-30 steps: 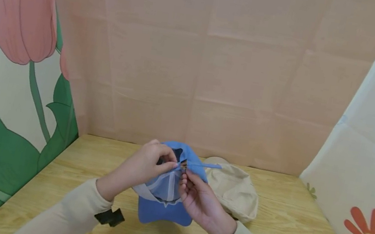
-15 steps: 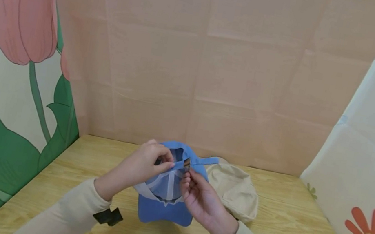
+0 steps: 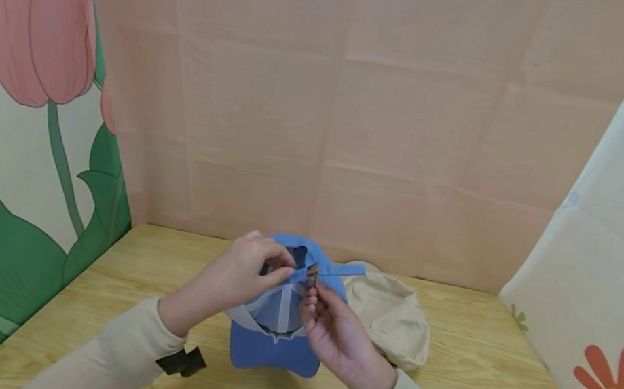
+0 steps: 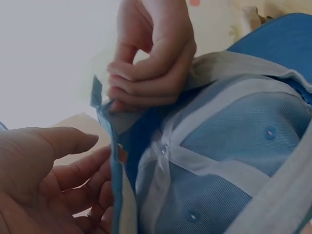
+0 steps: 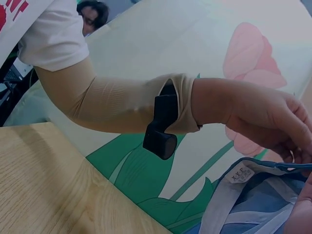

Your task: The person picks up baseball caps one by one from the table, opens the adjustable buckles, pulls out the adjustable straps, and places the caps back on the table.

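Observation:
A blue baseball cap (image 3: 274, 353) lies upside down, brim toward me, its pale inner seams showing. Across its back opening runs a blue strap (image 3: 343, 270) with a small brass-coloured buckle (image 3: 312, 272); the strap's loose end sticks out to the right. My left hand (image 3: 238, 278) holds the strap just left of the buckle, thumb and bent fingers at its edge. With thumb and fingertips, my right hand (image 3: 339, 344) pinches at the buckle's lower edge. In the left wrist view, the right hand (image 4: 153, 58) grips near the strap's upright end, while the left hand (image 4: 53, 180) has its fingers against the strap.
A beige cap (image 3: 391, 314) lies on the wooden table (image 3: 472, 386) just right of the blue one, partly behind my right hand. A pinkish cloth wall (image 3: 333, 102) stands at the back, with flower-printed panels on both sides. A person's head (image 5: 91, 17) shows in the right wrist view.
The buckle has shifted slightly right, and the strap's loose end now angles a little higher with more of its flat face showing. Both hands stay almost in place.

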The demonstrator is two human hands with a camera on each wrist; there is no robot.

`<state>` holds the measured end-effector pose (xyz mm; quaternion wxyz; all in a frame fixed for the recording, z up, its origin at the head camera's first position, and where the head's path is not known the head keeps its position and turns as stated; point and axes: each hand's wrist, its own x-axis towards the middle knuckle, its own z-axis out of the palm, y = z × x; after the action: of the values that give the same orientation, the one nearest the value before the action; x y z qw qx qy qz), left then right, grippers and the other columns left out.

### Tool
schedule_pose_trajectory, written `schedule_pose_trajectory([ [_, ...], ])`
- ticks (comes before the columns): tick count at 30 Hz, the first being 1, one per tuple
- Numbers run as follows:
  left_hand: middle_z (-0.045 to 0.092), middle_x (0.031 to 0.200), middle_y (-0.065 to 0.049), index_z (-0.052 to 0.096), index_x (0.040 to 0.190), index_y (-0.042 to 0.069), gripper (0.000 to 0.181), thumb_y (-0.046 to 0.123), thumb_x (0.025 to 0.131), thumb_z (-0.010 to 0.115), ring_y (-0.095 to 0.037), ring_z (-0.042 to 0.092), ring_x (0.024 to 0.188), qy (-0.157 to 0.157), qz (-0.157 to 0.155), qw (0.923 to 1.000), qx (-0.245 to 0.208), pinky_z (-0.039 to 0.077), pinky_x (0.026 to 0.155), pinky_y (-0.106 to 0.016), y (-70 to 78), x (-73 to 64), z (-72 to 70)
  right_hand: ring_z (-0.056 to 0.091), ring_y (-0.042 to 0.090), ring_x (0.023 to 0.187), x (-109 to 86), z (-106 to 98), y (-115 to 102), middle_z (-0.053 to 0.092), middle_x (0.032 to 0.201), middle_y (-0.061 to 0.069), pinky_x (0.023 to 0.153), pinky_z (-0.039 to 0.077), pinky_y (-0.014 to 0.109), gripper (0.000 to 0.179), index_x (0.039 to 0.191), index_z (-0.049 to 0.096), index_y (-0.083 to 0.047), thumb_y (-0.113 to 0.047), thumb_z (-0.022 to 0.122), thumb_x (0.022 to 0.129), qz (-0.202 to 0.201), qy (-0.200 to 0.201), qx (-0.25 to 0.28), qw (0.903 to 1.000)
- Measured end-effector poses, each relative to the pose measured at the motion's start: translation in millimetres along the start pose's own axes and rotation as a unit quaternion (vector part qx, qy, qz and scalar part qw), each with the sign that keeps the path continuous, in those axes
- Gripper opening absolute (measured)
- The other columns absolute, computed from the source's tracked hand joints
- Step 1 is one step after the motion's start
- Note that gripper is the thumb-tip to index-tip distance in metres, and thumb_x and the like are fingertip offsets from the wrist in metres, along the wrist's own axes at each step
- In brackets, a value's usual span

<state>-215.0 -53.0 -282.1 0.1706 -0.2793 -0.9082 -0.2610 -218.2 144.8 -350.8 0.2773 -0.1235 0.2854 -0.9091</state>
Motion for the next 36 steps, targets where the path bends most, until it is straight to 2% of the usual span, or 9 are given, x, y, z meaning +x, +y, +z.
schedule_pose_trajectory([
  [6, 0.070, 0.096, 0.005, 0.072, 0.102, 0.015, 0.014, 0.023, 0.095, 0.064, -0.013, 0.052, 0.087, -0.008, 0.004, 0.9999, 0.012, 0.047, 0.074, -0.027, 8.9, 2.4, 1.5, 0.061, 0.005, 0.080, 0.6, 1.0, 0.4, 0.063, 0.088, -0.001, 0.075, 0.050, 0.013, 0.028, 0.095, 0.063, -0.011, -0.016, 0.038, 0.106, 0.003, 0.003, 0.002, 1.0000],
  [12, 0.069, 0.093, 0.005, 0.072, 0.099, 0.015, 0.011, 0.022, 0.094, 0.064, -0.012, 0.050, 0.085, -0.018, 0.002, 0.9998, 0.012, 0.046, 0.071, -0.025, 10.5, 4.2, 4.5, 0.061, 0.004, 0.080, 0.6, 1.3, 0.5, 0.063, 0.087, -0.001, 0.075, 0.050, 0.012, 0.028, 0.094, 0.063, -0.011, -0.017, 0.038, 0.105, 0.004, 0.011, -0.001, 0.9999],
  [21, 0.067, 0.086, 0.007, 0.071, 0.092, 0.016, 0.007, 0.021, 0.092, 0.066, -0.010, 0.046, 0.080, -0.018, -0.008, 0.9998, 0.002, 0.043, 0.068, -0.024, 11.0, 5.7, 4.1, 0.061, 0.004, 0.080, -0.4, 1.4, -0.1, 0.063, 0.087, -0.001, 0.074, 0.050, 0.012, 0.028, 0.095, 0.063, -0.009, -0.017, 0.038, 0.105, 0.006, 0.002, 0.001, 1.0000],
  [28, 0.067, 0.084, 0.005, 0.071, 0.089, 0.014, 0.006, 0.019, 0.091, 0.068, -0.010, 0.044, 0.075, -0.008, 0.013, 0.9997, 0.021, 0.041, 0.066, -0.024, 8.4, 3.8, 3.5, 0.060, 0.004, 0.081, -2.1, 0.5, -0.6, 0.061, 0.090, 0.000, 0.076, 0.048, 0.011, 0.028, 0.101, 0.062, -0.010, -0.018, 0.035, 0.106, 0.009, -0.026, 0.031, 0.9991],
  [32, 0.067, 0.085, 0.005, 0.071, 0.087, 0.014, 0.005, 0.016, 0.090, 0.068, -0.010, 0.046, 0.077, -0.012, 0.006, 0.9996, 0.025, 0.043, 0.067, -0.024, 5.4, 2.0, 3.2, 0.060, 0.005, 0.083, -2.7, -0.2, -1.0, 0.060, 0.093, 0.000, 0.077, 0.048, 0.011, 0.027, 0.103, 0.060, -0.010, -0.017, 0.034, 0.106, 0.000, -0.048, 0.039, 0.9981],
  [36, 0.068, 0.086, 0.004, 0.071, 0.088, 0.014, 0.004, 0.016, 0.090, 0.068, -0.010, 0.048, 0.080, -0.016, 0.006, 0.9996, 0.024, 0.045, 0.070, -0.025, 3.6, 1.0, 2.3, 0.060, 0.005, 0.083, -3.3, 0.2, 0.2, 0.060, 0.093, 0.000, 0.078, 0.048, 0.012, 0.028, 0.102, 0.062, -0.010, -0.017, 0.034, 0.106, -0.002, -0.049, 0.032, 0.9983],
])
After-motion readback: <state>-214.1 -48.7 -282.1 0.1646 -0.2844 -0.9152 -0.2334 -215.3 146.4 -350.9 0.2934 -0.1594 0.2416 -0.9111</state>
